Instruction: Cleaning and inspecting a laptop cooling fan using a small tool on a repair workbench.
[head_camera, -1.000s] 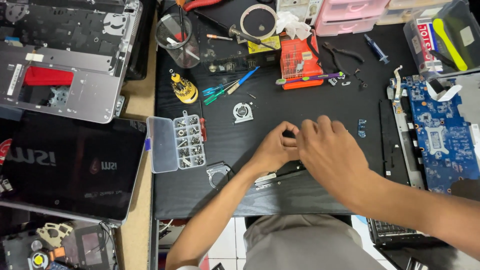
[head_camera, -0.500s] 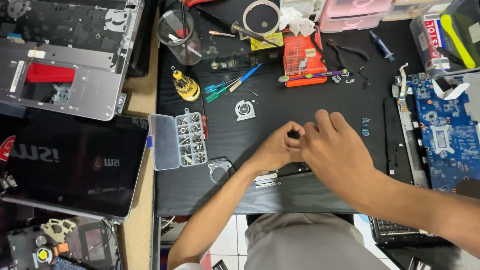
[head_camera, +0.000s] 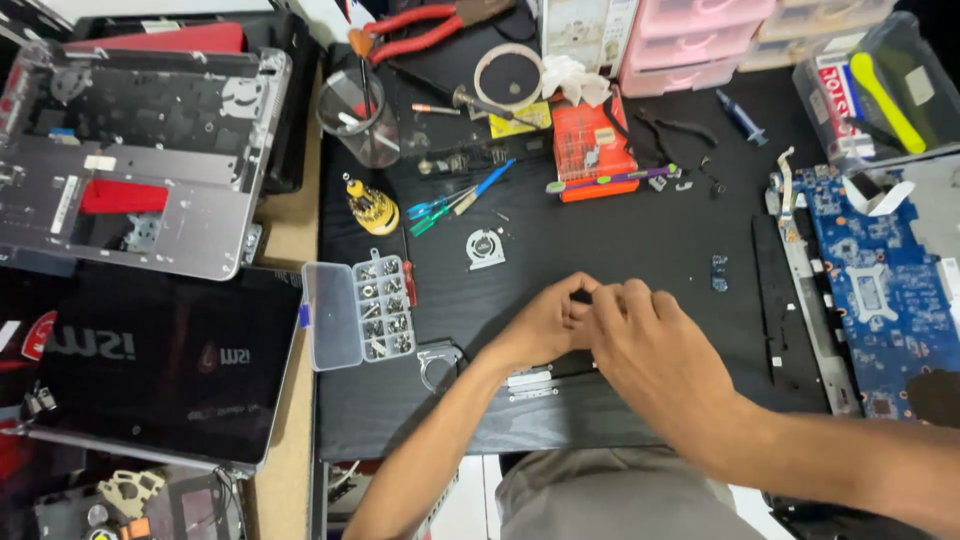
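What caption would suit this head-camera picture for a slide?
Both hands, left hand and right hand, meet over a small dark part on a black work mat, beside a clear screw box.

left hand (head_camera: 540, 330), right hand (head_camera: 650, 345), fingers pinched together

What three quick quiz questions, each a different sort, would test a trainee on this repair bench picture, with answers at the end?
1. True or false: the left hand and the right hand are together over the black mat.
2. Multiple choice: what lies just left of the left forearm on the mat? A) a clear screw organiser box B) a red mug C) a roll of green tape
3. Fill the gap: the blue circuit board lies to the ____ of the hands.

Key: 1 true. 2 A. 3 right. What the fingers pinch is a small dark part, too hidden to name.
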